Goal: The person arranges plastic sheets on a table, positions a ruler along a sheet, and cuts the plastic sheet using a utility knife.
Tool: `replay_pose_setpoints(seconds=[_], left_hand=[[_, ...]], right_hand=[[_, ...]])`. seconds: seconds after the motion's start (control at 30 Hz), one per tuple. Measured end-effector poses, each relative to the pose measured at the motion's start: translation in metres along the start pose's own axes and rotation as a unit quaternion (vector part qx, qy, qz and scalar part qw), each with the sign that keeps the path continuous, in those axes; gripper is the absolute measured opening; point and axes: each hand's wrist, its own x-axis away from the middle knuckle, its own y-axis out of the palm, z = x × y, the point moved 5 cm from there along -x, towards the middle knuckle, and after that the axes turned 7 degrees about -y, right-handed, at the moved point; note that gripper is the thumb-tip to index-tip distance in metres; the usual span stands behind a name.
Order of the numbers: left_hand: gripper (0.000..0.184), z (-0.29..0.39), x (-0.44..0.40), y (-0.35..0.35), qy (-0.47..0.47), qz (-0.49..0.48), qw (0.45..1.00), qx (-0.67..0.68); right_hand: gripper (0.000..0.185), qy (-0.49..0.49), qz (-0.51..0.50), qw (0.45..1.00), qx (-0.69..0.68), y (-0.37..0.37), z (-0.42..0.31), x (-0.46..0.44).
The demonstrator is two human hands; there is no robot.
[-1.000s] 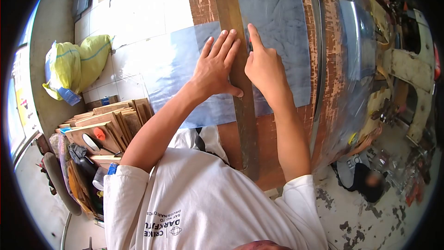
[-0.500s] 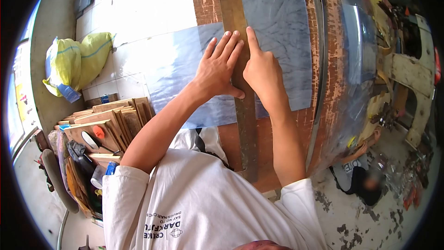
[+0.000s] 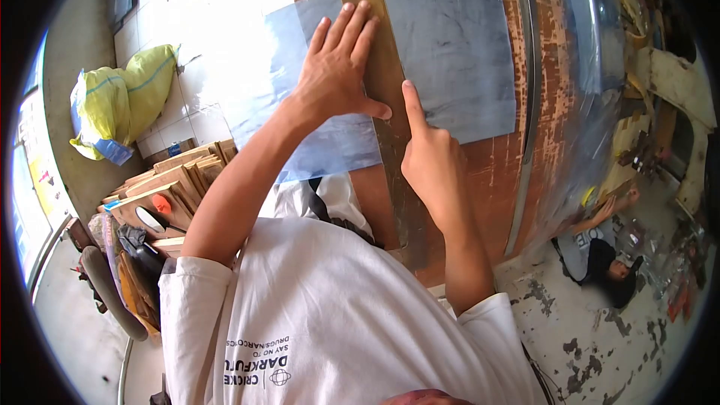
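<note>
My left hand [image 3: 335,67] lies flat with its fingers spread, pressing on a long brown straight strip [image 3: 386,64] and the sheet beside it. Bluish see-through plastic sheet [image 3: 454,52] shows on the right of the strip, and another part of sheet [image 3: 322,150] on the left, its far side over the bench edge. My right hand [image 3: 433,154] points its index finger along the strip's right edge, the tip touching there. Its other fingers curl underneath, and whatever they hold is hidden.
The worn brown bench top [image 3: 480,180] has a metal rail [image 3: 529,90] along its right. Stacked wooden boards [image 3: 176,184] and a yellow sack [image 3: 127,101] are at left. Another person [image 3: 600,262] is low at right, near clear plastic [image 3: 574,157] and metal frames [image 3: 679,90].
My right hand has slid toward my body along the strip's edge. My left hand keeps its place on the strip, while the whole view has shifted.
</note>
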Motion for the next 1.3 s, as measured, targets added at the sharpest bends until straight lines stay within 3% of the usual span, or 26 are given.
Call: replay_pose_setpoints(seconds=[0.63, 0.73, 0.8, 0.83, 0.9, 1.03, 1.17, 1.3], left_hand=[[0.139, 0.001, 0.0, 0.004, 0.009, 0.022, 1.0, -0.016], [0.139, 0.002, 0.0, -0.001, -0.005, 0.018, 1.0, -0.024], [0.138, 0.0, 0.001, 0.0, -0.002, 0.01, 1.0, -0.016], [0.138, -0.001, 0.001, -0.002, -0.007, 0.017, 1.0, -0.017], [0.137, 0.001, 0.001, -0.002, 0.0, -0.002, 1.0, -0.01], [0.138, 0.002, 0.002, -0.005, -0.001, -0.011, 1.0, 0.006], [0.137, 0.002, 0.001, -0.006, -0.015, -0.015, 0.999, -0.035], [0.139, 0.001, 0.002, -0.006, -0.007, -0.006, 1.0, 0.011]], right_hand=[[0.086, 0.024, -0.003, 0.998, -0.064, 0.049, 0.039, 0.129], [0.085, 0.009, -0.047, 0.998, -0.032, 0.018, 0.033, 0.127], [0.075, 0.07, -0.152, 0.985, -0.053, -0.004, 0.033, 0.133], [0.075, 0.063, -0.151, 0.985, -0.048, -0.016, 0.029, 0.128], [0.071, 0.016, 0.03, 0.993, -0.111, -0.047, 0.02, 0.113], [0.07, -0.072, 0.133, 0.988, -0.039, -0.064, -0.004, 0.04], [0.066, -0.083, 0.121, 0.989, -0.03, -0.068, -0.024, -0.044], [0.067, -0.073, 0.088, 0.993, 0.0, -0.067, -0.034, -0.093]])
